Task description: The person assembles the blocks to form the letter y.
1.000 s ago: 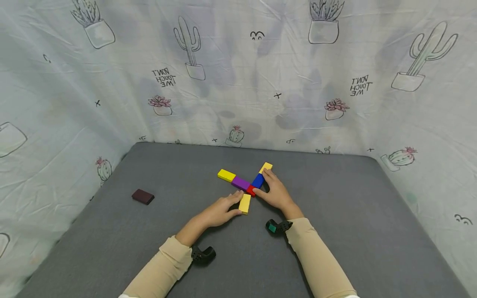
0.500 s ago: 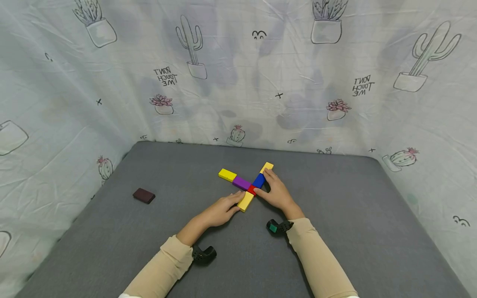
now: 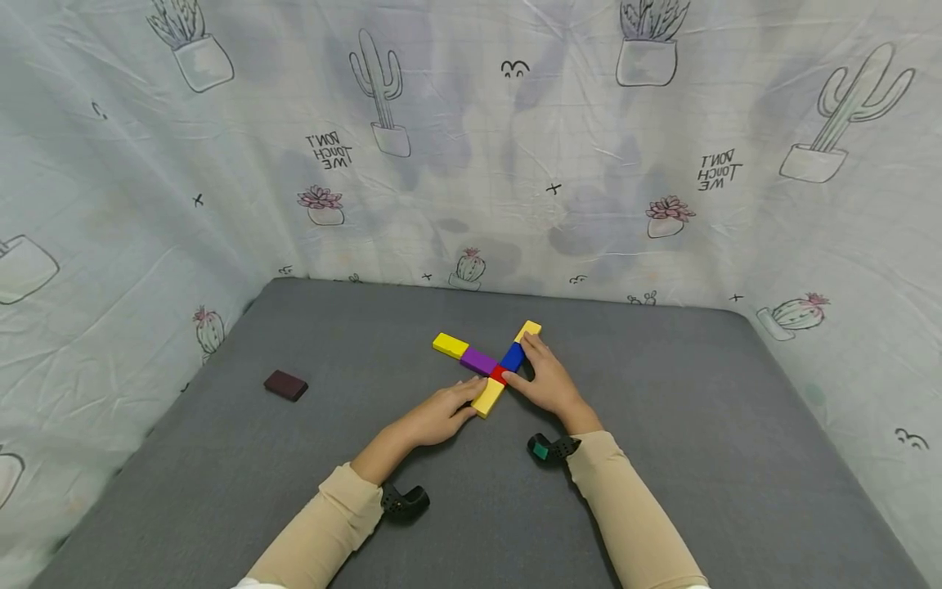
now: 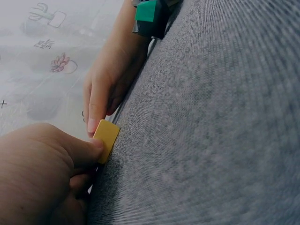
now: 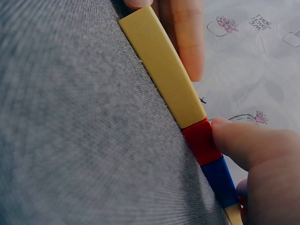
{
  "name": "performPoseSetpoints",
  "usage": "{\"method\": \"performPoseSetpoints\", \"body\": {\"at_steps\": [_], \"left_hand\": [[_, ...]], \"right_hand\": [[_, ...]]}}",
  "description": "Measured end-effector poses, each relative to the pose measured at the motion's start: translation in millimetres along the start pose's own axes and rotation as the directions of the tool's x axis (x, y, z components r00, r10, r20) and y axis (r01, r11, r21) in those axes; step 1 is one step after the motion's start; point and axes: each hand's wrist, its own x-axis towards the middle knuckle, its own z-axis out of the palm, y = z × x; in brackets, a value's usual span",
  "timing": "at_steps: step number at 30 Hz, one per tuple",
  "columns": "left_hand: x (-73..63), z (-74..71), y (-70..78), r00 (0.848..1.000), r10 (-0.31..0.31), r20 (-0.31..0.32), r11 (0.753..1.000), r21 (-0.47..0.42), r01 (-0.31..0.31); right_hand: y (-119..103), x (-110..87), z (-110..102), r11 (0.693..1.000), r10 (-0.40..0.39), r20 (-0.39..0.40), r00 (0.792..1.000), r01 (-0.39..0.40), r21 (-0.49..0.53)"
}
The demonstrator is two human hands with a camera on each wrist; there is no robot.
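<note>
On the grey surface, flat coloured blocks lie end to end. My left hand (image 3: 439, 415) holds the near yellow block (image 3: 489, 397) along its left side, thumb by the near end. In the right wrist view that block (image 5: 161, 70) meets the red block (image 5: 201, 140), with the blue block (image 5: 219, 183) beyond. My right hand (image 3: 548, 383) rests along the right side of the row, thumb touching red, fingers fairly straight beside the blue block (image 3: 513, 357) and far yellow block (image 3: 528, 330). A purple block (image 3: 479, 361) and brighter yellow block (image 3: 450, 345) branch off left.
A dark brown block (image 3: 285, 385) lies apart on the left. Cactus-printed cloth (image 3: 456, 204) hangs behind and along both sides of the grey table surface (image 3: 662, 458). Black wrist devices (image 3: 405, 503) sit under both forearms.
The near yellow block has turned and slid up against the red block, lining up with the red and blue ones. My left fingers moved slightly with it; my right hand stayed about still.
</note>
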Motion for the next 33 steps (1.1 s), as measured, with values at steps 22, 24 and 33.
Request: {"method": "performPoseSetpoints", "body": {"at_steps": [22,24,33], "left_hand": [[-3.5,3.8,-1.0,0.996,-0.075,-0.049,0.996,-0.048,0.073],[-4.0,3.4,-0.5,0.995,-0.078,-0.058,0.995,-0.06,0.075],[-7.9,-0.4,1.3,0.995,-0.054,-0.085,0.994,-0.094,0.046]], "right_hand": [[-21,-22.0,9,0.999,0.017,-0.038,0.999,-0.016,0.034],[-24,-24.8,10,0.999,0.019,-0.033,0.999,-0.018,0.026],[-31,-31.2,13,1.0,0.025,-0.029,0.999,-0.026,-0.013]]}}
